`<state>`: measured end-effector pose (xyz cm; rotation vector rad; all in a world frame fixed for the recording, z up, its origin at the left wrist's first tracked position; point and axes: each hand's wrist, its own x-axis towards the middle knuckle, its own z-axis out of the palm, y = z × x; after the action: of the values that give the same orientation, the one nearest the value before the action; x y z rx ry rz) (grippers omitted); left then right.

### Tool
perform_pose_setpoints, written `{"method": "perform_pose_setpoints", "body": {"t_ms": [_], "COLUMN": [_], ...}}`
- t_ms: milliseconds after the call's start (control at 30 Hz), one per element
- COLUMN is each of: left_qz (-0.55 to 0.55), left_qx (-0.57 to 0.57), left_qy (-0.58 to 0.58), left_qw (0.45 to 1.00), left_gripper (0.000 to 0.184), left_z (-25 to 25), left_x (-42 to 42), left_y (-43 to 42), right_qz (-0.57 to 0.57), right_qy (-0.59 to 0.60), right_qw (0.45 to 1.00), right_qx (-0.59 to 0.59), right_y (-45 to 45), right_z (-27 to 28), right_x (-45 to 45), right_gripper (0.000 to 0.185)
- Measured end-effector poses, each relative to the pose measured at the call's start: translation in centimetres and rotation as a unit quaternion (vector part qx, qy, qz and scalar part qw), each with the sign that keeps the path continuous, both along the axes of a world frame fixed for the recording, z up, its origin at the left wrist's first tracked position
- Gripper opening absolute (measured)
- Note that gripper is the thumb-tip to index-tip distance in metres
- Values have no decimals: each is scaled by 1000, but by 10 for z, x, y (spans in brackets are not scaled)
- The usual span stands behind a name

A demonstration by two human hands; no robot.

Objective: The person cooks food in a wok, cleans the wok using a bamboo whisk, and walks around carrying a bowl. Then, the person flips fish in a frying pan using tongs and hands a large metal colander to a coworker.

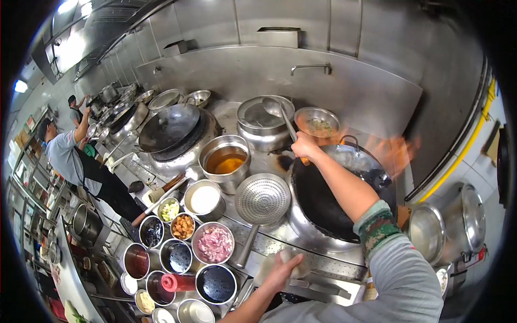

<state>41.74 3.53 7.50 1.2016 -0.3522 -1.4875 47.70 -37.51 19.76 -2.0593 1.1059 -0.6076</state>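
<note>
Co-workers point(65, 148) stand at my far left, the nearer one in a grey top and dark apron with an arm raised. A dark wok point(169, 129) sits tilted on the burner nearer to me. In front of it are my crowded containers: one of dark red sauce point(136, 261), one of yellow-green pieces point(169, 210), one of orange-brown pieces point(182, 227). A red bottle point(180, 282) lies sideways among them, near a tub of pink slices point(214, 242) and one of black liquid point(216, 285). Behind these stands a steel pot of amber liquid point(226, 163), then a perforated strainer point(263, 196) with its handle pointing toward me.

Below the strainer, my left hand point(278, 271) clasps a pale cloth point(298, 264) at the counter's near edge. Farther back, the bowl of my ladle point(288, 128) overlaps a round steel vessel point(265, 128); I cannot tell whether they touch. My right hand point(305, 147) is clenched around the ladle's handle, its orange end showing below my fist. Just beyond is a shallow metal bowl point(318, 124). My forearm crosses above the large wok point(318, 202), and flames point(398, 153) flare behind its right rim. Steel pots point(466, 218) stand at far right.
</note>
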Motion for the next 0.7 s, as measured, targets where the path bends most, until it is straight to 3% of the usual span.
{"method": "perform_pose_setpoints", "body": {"t_ms": [67, 100, 133, 233, 267, 367, 533, 700], "left_qz": [28, 6, -16, -30, -31, 9, 38, 72], "left_qx": [39, 54, 69, 81, 79, 95, 117, 74], "left_qy": [-172, -257, -340, -489, -524, -513, -523, -590], "left_qw": [984, 965, 938, 868, 848, 853, 843, 801], "left_gripper": [85, 85, 85, 81, 78, 72, 78, 92], "left_z": [-24, -25, -22, -44, -53, -39, -20, -41], "left_x": [20, 27, 31, 31, 31, 32, 27, 16], "left_y": [20, 27, 34, 45, 46, 42, 43, 51], "right_qz": [6, 6, 23, 49, 63, 111, 128, 65], "right_qy": [-20, -176, -314, -477, -495, -534, -564, -494], "right_qw": [986, 914, 766, 581, 548, 453, 452, 603], "right_qx": [163, 366, 561, 658, 672, 705, 679, 623], "right_y": [9, 4, -3, 9, 16, 28, 88, 129], "right_z": [18, 23, 34, 62, 73, 85, 114, 115], "right_x": [25, 30, 28, 12, 2, -43, -144, -256], "right_gripper": [16, 5, 6, 13, 12, 8, 7, 6]}}
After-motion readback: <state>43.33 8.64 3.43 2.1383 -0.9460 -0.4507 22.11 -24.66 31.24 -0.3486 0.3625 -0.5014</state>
